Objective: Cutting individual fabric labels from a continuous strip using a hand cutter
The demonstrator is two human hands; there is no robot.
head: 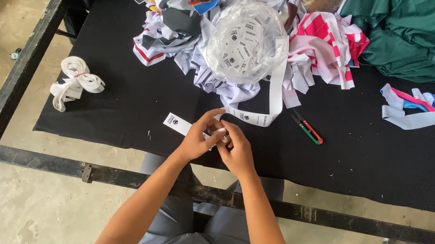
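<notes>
Left hand [198, 136]: closed in a pinch on the label strip [258, 117], thumb and fingers pressed together over the black cloth [387, 162].
Right hand [236, 150]: curled against the left hand, fingertips closed on the same strip end; what else is pinched there cannot be told.
Label strip: white, printed, run from the hands up and round to the bag [247, 41]; its end is held just above the near edge of the cloth.
Cut label [177, 123]: laid flat just left of the left hand.
Bag: clear plastic, filled with cut labels, set on the scrap pile [185, 34].
Snips [307, 127]: red and green, laid to the right of the hands, near the strip.
Ribbon bundle [75, 80]: white, placed at the cloth's left edge, well apart from the hands.
Green fabric [421, 32]: heaped at the far right.
</notes>
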